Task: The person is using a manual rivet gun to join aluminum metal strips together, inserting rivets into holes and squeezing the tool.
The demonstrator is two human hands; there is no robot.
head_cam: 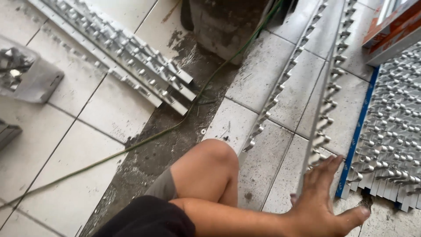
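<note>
My left hand (324, 197) reaches across my bent knee (210, 162) to the right, palm down with fingers spread and thumb out. It rests on the near end of a long grey metal strip with clip-like teeth (326, 101), which runs away over the tiled floor. I cannot tell if any finger curls under the strip. A second toothed strip (276, 94) lies parallel, just left of it. My right hand is out of view.
A wide stack of similar toothed strips (390, 131) on a blue-edged sheet (357, 131) lies right of the hand. More strips (127, 57) lie at upper left, near a grey bag of metal parts (30, 74). A green cord (153, 136) crosses the dirty floor; a concrete block (223, 26) stands behind.
</note>
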